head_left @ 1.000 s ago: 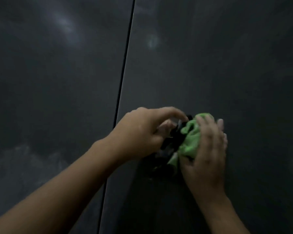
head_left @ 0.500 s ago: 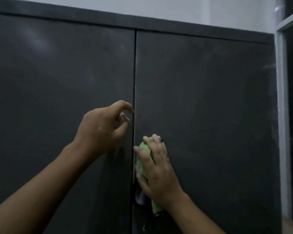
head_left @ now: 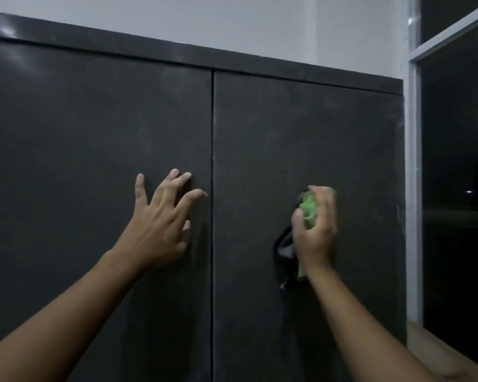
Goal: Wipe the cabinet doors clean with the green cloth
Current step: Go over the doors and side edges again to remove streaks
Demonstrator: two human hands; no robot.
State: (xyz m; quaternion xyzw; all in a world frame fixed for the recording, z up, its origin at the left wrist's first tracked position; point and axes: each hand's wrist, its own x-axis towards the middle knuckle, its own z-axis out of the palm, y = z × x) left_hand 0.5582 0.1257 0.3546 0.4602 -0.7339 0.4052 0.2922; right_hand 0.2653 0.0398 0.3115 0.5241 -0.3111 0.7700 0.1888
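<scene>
**dustbuster:** Grip-wise, the right hand (head_left: 315, 230) was curled round the bunched green cloth (head_left: 309, 209), pressing it on the right door (head_left: 315, 133) about mid-height.

**mopsy:** And the left hand (head_left: 160, 224)?

**dustbuster:** Fingers spread, holding nothing, resting on the left door (head_left: 80, 133) just beside the seam (head_left: 212, 188). Cloth sat right of that seam, so I'd guess the right hand does the sweeping. Loads of hazy door above it, up toward the cabinet top (head_left: 232, 60).
</scene>
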